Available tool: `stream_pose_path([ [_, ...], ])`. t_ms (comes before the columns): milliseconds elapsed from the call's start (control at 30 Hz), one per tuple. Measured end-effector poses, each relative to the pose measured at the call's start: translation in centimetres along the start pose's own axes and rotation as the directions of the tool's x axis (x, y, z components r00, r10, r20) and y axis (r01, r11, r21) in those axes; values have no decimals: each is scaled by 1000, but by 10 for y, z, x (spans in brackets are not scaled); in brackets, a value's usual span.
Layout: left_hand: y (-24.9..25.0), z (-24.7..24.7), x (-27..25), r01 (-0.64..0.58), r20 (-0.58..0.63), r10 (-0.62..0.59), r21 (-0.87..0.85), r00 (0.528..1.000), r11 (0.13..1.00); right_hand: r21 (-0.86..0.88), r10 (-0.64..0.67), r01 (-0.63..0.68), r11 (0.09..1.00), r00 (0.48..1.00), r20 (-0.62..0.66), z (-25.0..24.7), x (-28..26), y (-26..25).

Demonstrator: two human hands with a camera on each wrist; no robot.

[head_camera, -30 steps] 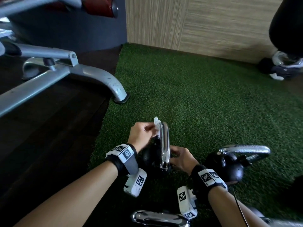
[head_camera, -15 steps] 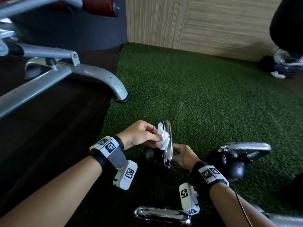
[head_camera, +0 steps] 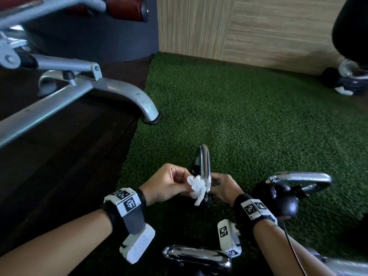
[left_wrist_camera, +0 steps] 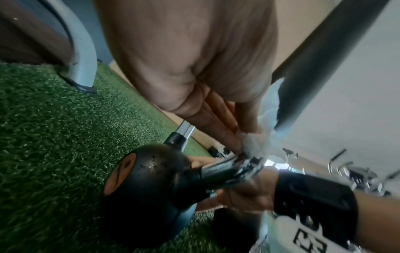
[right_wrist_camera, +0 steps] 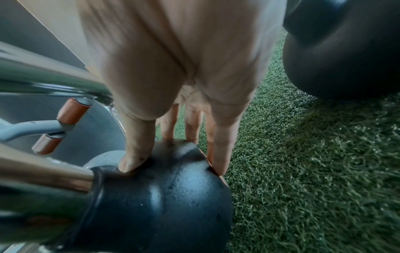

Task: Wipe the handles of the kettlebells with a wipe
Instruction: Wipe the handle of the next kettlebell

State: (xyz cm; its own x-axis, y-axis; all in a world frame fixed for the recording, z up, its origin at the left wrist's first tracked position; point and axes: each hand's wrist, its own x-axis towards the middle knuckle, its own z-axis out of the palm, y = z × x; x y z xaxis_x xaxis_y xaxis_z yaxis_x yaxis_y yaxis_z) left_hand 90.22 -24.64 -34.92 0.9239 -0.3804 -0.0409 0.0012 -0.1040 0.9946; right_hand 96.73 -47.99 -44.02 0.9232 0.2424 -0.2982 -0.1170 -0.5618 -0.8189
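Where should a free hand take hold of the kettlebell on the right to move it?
Grip the right-hand kettlebell by the long straight bar of its chrome handle, coming from above. The loop leans over toward the right, so its top bar lies nearly level and exposed, with turf on its far side.

Kettlebell (head_camera: pixel 203 198) ball mostly hidden behind both hands. Second chrome handle (head_camera: pixel 196 254) at 6 o'clock: ball cut by frame edge. Left fingers (left_wrist_camera: pixel 218 119) tips buried in wipe (left_wrist_camera: pixel 257 145). Figure (head_camera: pixel 352 28) at 2 o'clock cropped.
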Motion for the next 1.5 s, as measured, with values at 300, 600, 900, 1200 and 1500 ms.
stream_pose_path([
  [300,-9,8,-20,-164,-16,177,309,984,937,-21,47,-48,999,999,-22,1,0,-2],
  [600,-31,11,-20,-106,-39,151,543,988,833,-7,32,-32,999,999,-35,-2,-6,-6],
  [900,-16,-21,-4,31,-243,14,179,970,983,-185,-19,-19,983,980,-197,-37,-34,-68],
  [1200,35,-20,14,85,-178,-145,-305,973,948,58,-440,448,892,890,-120,-47,-77,-142],
  [1500,41,-23,17,170,-47,-227,-521,973,837,-106,-516,505,857,829,-217,-37,-79,-142],
])
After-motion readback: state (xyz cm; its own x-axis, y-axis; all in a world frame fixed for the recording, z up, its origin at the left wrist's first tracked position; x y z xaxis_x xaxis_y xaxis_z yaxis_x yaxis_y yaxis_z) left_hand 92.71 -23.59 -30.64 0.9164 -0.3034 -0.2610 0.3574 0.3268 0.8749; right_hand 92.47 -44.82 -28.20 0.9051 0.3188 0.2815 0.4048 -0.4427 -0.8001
